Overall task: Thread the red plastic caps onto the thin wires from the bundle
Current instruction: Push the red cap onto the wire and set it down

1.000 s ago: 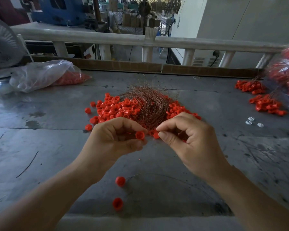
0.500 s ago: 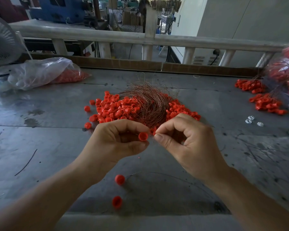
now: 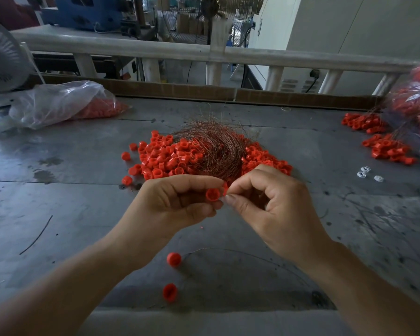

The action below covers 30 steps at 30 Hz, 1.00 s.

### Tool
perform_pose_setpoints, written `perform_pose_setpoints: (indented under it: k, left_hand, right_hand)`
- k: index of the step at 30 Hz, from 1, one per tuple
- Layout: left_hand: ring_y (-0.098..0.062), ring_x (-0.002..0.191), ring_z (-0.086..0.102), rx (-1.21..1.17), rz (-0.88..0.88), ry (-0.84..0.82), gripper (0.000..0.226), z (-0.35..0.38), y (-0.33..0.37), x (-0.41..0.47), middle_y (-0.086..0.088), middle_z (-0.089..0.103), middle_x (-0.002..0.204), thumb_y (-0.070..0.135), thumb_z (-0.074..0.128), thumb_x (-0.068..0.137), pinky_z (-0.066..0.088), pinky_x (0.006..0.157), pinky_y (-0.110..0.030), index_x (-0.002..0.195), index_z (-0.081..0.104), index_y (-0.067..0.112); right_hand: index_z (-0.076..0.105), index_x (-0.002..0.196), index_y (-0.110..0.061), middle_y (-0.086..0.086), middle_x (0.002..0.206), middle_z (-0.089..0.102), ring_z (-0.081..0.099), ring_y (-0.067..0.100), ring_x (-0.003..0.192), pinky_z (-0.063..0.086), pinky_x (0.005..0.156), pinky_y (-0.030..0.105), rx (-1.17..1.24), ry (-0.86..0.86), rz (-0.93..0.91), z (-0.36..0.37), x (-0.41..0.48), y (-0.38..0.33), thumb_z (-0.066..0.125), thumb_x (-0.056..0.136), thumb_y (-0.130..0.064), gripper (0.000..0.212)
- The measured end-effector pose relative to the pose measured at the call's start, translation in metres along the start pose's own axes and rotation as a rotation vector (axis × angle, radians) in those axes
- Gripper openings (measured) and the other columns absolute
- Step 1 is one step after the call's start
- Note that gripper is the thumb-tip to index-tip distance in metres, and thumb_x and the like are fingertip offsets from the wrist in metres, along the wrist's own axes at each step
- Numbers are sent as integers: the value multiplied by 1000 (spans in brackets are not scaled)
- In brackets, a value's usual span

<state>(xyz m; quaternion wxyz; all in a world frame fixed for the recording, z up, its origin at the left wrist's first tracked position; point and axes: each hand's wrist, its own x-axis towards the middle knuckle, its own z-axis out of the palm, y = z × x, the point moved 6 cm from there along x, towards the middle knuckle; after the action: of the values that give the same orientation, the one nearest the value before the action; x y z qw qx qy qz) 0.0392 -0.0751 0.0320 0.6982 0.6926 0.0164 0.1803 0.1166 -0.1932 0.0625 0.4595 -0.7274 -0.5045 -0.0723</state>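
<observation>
The threading step is in hand: a cap [image 3: 212, 194] is pinched between thumb and forefinger of the left hand [image 3: 170, 204], its open mouth turned to the right hand [image 3: 272, 202], whose thumb and forefinger are closed at that mouth. They are judged to be on a wire, though the strand is too thin to be seen. Next the tip is to be steered into the cap's hole; fine aim is called for, little force. Just beyond the grip lies the bundle [image 3: 216, 151] amid the pile [image 3: 170, 158]. Nearer than the grip, loose caps [image 3: 174, 259] lie on the table [image 3: 83, 214] — room is left there, short of the near edge
</observation>
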Motion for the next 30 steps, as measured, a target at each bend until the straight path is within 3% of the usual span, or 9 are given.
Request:
perform_pose_setpoints:
  k: [21,30]
  left_hand:
    - [-14,87,69,-31,7,-25,33,-1,-3,-1,1,73,92,22,65,64,52,74,-19,94,73,32]
    - [-16,89,69,-17,12,-16,39,-4,-4,-2,1,73,94,5,56,73,52,75,-19,95,73,32]
  right_hand:
    - [62,65,-13,-12,62,50,49,7,65,39,56,11,-40,-11,38,1,-1,-4,63,72,-17,8]
    - [62,64,-14,-14,62,49,49,4,64,37,55,9,-45,-8,44,2,-1,-4,64,72,-16,8]
